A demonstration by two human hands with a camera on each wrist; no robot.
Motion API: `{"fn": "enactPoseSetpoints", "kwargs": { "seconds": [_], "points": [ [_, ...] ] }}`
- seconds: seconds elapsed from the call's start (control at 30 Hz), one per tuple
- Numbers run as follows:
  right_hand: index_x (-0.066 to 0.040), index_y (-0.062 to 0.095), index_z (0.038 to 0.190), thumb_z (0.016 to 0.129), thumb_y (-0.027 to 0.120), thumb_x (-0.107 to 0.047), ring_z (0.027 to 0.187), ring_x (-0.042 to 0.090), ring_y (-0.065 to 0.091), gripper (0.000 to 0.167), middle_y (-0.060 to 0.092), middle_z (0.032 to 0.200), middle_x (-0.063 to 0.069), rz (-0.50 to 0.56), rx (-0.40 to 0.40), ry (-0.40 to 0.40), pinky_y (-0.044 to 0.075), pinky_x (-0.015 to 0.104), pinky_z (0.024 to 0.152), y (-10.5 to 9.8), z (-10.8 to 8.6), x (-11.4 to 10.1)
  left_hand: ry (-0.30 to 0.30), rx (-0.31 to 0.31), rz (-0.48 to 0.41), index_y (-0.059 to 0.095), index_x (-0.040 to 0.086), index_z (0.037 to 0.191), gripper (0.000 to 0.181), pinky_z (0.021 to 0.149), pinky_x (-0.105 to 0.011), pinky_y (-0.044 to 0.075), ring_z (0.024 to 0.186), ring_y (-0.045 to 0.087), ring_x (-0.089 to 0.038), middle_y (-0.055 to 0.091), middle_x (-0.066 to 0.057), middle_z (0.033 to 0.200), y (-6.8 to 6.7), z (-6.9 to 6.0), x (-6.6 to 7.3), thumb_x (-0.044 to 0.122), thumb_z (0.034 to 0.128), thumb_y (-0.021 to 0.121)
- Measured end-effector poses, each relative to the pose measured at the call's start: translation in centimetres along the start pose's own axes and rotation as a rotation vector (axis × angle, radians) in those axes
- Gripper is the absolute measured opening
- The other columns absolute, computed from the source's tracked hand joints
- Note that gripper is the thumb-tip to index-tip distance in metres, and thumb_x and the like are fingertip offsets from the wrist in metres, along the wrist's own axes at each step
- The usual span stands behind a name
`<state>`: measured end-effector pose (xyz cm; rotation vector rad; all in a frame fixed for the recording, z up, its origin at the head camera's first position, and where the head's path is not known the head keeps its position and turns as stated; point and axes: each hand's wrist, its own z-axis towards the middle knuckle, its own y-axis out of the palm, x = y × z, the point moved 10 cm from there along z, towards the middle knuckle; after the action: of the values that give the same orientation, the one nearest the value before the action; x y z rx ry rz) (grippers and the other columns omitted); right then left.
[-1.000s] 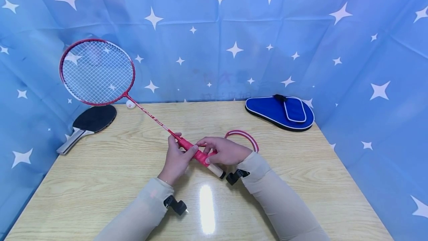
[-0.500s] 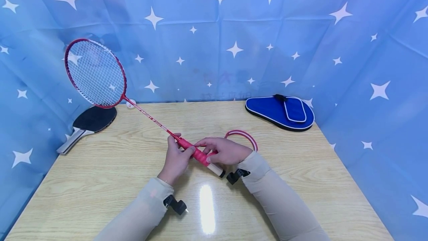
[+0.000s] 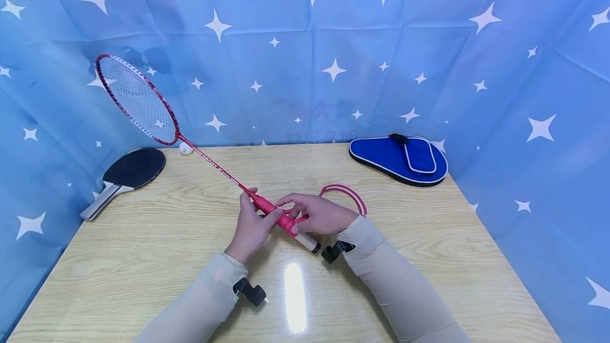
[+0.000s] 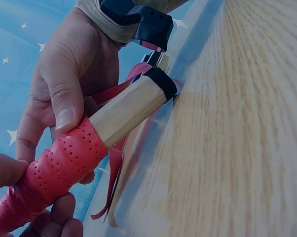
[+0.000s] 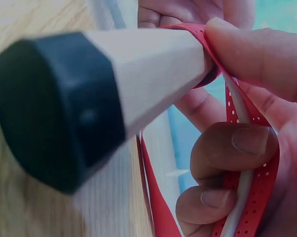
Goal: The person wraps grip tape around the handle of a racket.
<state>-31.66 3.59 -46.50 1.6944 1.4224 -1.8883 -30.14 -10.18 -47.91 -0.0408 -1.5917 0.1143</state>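
A red badminton racket (image 3: 209, 162) is held slantwise above the table, its strung head at the upper left. My left hand (image 3: 252, 229) grips its handle just below the shaft. Red perforated grip tape (image 4: 64, 165) is wound around the upper handle. Below it, the bare wooden handle (image 4: 131, 108) and black butt cap (image 5: 55, 108) are exposed. My right hand (image 3: 321, 213) pinches the tape at the lower edge of the winding, thumb against the handle. The tape's loose length (image 5: 257, 163) runs through its curled fingers, and a loop (image 3: 345, 190) of it shows beyond the wrist.
On the left of the wooden table (image 3: 143, 258) lies a black table tennis bat (image 3: 135, 168). A white ball (image 3: 186, 148) sits at the back edge, near the racket shaft. A blue bat case (image 3: 395, 159) lies at the back right, before a starry curtain (image 3: 286, 57).
The racket has rolled about its shaft, so its head appears much narrower and more edge-on. Both hands stay in nearly the same place on the handle and tape.
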Motion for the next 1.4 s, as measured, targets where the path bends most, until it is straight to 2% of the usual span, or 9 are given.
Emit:
{"fn": "enactPoseSetpoints", "kwargs": {
  "seconds": [0.33,0.53,0.67,0.87,1.13,1.27,1.4],
  "points": [
    [-0.041,0.04,0.16,0.099,0.069,-0.006,0.115,0.014,0.066,0.076,0.071,0.127,0.0,0.019,-0.076,-0.018,0.059,0.034,0.089,0.52,-0.16,-0.1,-0.019,-0.025,-0.051,0.017,0.007,0.157,0.085,0.076,-0.027,0.061,0.087,0.072,-0.026,0.058,-0.025,0.123,0.23,0.02,-0.1,0.001,0.0928,0.072],
    [-0.04,0.043,0.158,0.098,0.076,-0.015,0.115,0.016,0.064,0.073,0.067,0.126,-0.006,-0.029,-0.042,-0.023,0.057,0.035,0.093,0.13,-0.05,0.11,-0.026,-0.026,-0.019,0.017,0.009,0.158,0.087,0.074,-0.026,0.058,0.082,0.069,-0.025,0.059,-0.025,0.125,0.15,0.05,-0.23,0.007,0.0926,0.075],
    [-0.039,0.045,0.157,0.096,0.079,-0.019,0.112,0.022,0.066,0.073,0.068,0.122,-0.004,-0.043,-0.028,-0.036,0.058,0.036,0.089,0.01,-0.03,0.06,-0.043,-0.041,-0.014,0.015,0.01,0.158,0.091,0.08,-0.028,0.06,0.09,0.072,-0.027,0.055,-0.024,0.131,0.28,-0.01,-0.38,0.014,0.0939,0.078],
    [-0.037,0.045,0.157,0.096,0.077,-0.016,0.109,0.022,0.066,0.071,0.068,0.124,-0.004,-0.045,-0.029,-0.022,0.059,0.035,0.088,-0.07,-0.1,0.17,-0.035,-0.048,-0.033,0.014,0.009,0.158,0.089,0.082,-0.029,0.06,0.097,0.072,-0.031,0.056,-0.025,0.129,0.43,0.21,-0.46,0.006,0.0936,0.075],
    [-0.041,0.044,0.158,0.097,0.074,-0.01,0.113,0.014,0.067,0.075,0.071,0.127,-0.006,-0.016,-0.062,-0.005,0.058,0.033,0.09,0.15,-0.11,0.34,-0.001,-0.035,-0.036,0.016,0.009,0.157,0.087,0.085,-0.031,0.06,0.104,0.069,-0.036,0.051,-0.03,0.137,0.44,0.11,-0.03,0.0,0.0913,0.071],
    [-0.04,0.044,0.158,0.097,0.075,-0.01,0.112,0.011,0.068,0.074,0.072,0.125,-0.007,-0.016,-0.054,-0.007,0.059,0.032,0.089,0.31,-0.03,0.33,-0.001,-0.029,-0.018,0.015,0.009,0.158,0.088,0.087,-0.031,0.059,0.107,0.068,-0.035,0.051,-0.029,0.137,0.37,0.08,0.01,0.0,0.0904,0.071],
    [-0.037,0.045,0.158,0.096,0.075,-0.008,0.109,0.015,0.069,0.075,0.071,0.124,-0.006,-0.025,-0.044,-0.014,0.06,0.033,0.087,0.31,0.02,0.15,-0.014,-0.031,-0.007,0.013,0.011,0.159,0.092,0.085,-0.031,0.06,0.104,0.069,-0.033,0.052,-0.026,0.134,0.31,0.09,-0.13,0.005,0.0917,0.075]
  ]
}}
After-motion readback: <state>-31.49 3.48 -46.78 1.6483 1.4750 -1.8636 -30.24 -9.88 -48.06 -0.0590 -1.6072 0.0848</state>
